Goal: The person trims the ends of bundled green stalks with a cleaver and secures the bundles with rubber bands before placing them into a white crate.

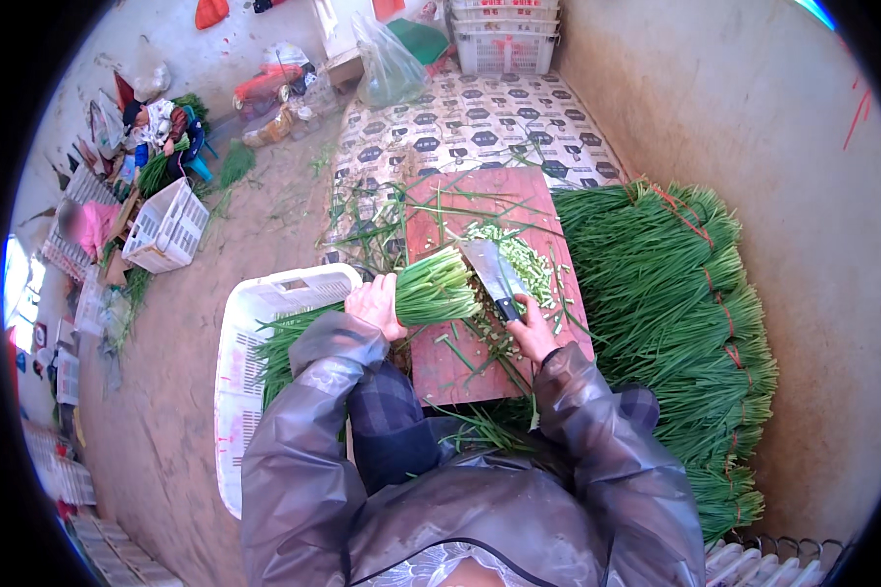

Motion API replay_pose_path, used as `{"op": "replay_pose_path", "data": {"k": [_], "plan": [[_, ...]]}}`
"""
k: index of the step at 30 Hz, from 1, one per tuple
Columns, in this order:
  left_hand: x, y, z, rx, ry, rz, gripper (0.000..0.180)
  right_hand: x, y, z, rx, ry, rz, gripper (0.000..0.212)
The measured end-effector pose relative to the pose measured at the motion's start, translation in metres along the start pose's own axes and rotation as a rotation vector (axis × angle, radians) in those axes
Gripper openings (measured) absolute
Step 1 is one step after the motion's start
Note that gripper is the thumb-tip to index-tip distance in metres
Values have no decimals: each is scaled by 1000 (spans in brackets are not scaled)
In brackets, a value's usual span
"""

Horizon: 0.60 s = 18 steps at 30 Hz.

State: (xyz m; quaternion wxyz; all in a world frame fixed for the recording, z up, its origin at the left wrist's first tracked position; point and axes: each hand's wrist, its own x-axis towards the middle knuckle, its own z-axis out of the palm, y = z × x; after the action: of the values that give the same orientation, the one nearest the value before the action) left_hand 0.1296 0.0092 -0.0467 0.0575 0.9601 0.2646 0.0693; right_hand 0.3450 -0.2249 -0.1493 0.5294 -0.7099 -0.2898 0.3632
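Left fingers (pixel 386 293) clasp green stalks (pixel 436 289), right fingers (pixel 531 311) curl around a cleaver (pixel 492 271)

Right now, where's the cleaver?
In the head view, just right of centre, the cleaver is in the right hand, over the reddish board, between the green bunch and the chopped pieces.

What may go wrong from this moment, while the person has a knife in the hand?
The right hand holds the knife beside the bundle that the left hand grips, so a slip toward that side might cut the left hand. Some cut pieces lie near the board's right edge and could be pushed off.
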Motion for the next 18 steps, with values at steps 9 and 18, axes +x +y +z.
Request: {"op": "replay_pose_path", "data": {"k": [9, 18], "plan": [[3, 4, 34, 41, -28, -28, 71, -3, -98, 46, -606, 333, -782, 23], [3, 2, 45, 70, -39, -30, 95, 43, -98, 86, -893, 192, -731, 20]]}}
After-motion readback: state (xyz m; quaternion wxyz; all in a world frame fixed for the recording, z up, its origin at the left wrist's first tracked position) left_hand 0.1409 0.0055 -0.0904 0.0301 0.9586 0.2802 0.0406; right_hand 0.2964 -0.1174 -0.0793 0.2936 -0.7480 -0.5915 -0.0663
